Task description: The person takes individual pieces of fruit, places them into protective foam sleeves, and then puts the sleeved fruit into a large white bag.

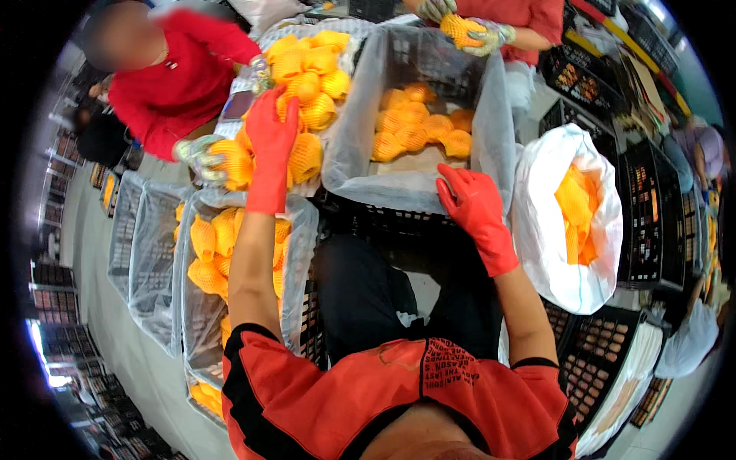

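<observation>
My left hand (272,142), in a red rubber glove, reaches over a pile of round pieces in yellow foam nets (305,57). Its fingers are stretched out and apart, against or just above the pile; I cannot tell whether they touch it. My right hand (477,215), gloved the same way, rests open at the near right edge of a crate lined with clear plastic (349,157). Several netted pieces (414,126) lie inside that crate, on a cardboard-coloured bottom. What the nets wrap is mostly hidden.
On the right stands a white sack (533,230) of yellow nets (576,211). Lined crates (195,307) of netted pieces stand at left. A co-worker in red (172,77) holds a netted piece (231,162); another's gloved hands (494,38) hold one beyond the crate. Black crates (652,215) stack at right.
</observation>
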### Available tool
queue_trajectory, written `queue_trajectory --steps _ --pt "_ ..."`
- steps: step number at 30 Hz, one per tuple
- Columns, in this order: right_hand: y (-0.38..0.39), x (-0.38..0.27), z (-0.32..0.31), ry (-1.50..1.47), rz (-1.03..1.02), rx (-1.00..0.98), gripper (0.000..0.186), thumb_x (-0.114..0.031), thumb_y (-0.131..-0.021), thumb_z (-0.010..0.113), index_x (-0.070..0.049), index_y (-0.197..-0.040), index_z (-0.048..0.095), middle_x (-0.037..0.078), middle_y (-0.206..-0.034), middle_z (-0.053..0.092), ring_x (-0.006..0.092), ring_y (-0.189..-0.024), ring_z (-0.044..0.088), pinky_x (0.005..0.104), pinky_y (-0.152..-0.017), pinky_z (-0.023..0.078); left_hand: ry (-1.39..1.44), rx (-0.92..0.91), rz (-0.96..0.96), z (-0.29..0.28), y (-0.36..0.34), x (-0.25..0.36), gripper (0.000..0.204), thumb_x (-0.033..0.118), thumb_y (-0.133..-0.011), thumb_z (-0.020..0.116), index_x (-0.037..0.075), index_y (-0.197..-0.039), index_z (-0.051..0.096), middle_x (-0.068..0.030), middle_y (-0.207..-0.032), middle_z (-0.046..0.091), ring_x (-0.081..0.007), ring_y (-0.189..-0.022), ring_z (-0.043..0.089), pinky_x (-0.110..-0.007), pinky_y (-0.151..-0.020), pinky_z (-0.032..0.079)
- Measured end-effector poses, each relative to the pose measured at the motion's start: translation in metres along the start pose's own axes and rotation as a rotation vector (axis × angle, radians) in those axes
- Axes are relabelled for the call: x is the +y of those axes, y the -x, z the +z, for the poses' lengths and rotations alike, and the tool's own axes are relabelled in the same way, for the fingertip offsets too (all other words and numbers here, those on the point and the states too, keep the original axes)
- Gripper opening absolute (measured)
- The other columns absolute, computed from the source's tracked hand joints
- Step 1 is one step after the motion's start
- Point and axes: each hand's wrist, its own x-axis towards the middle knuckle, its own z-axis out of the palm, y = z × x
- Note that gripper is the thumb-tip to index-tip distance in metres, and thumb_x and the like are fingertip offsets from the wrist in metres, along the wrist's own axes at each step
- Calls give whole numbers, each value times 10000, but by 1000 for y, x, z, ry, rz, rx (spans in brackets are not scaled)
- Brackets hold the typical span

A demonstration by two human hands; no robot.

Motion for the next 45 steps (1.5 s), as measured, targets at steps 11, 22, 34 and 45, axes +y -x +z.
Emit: queue_trajectory --steps 11,22,34,45 --pt "14 13 1 52 -353 116 255 -181 -791 728 -55 -1005 670 22 -694 562 189 -623 588 337 -592 448 271 -1439 573 203 56 168 672 335 -795 729 138 -1405 527 -215 -1256 618 -379 -1098 614 -441 -906 504" --pt "13 14 5 105 -387 84 226 -133 -801 662 -41 -1008 667 19 -701 538 176 -622 565 314 -594 455 382 -1766 535 296 151 164 755 399 -716 767 78 -1367 557 -198 -1301 611 -349 -1132 623 -425 -934 500" --pt "8 5 5 179 -372 124 269 -127 -778 749 -72 -1036 696 32 -685 542 199 -606 568 333 -574 447 238 -1764 392 266 122 181 813 417 -705 783 55 -1387 531 -222 -1328 585 -358 -1158 606 -422 -954 492" --pt "11 -1 -2 137 -309 15 212 -190 -849 685 -57 -1013 655 69 -733 606 267 -671 616 387 -614 487 1071 -661 -323 149 44 150 744 137 -728 831 -3 -1383 508 -140 -1278 620 -214 -1174 602 -341 -970 499"
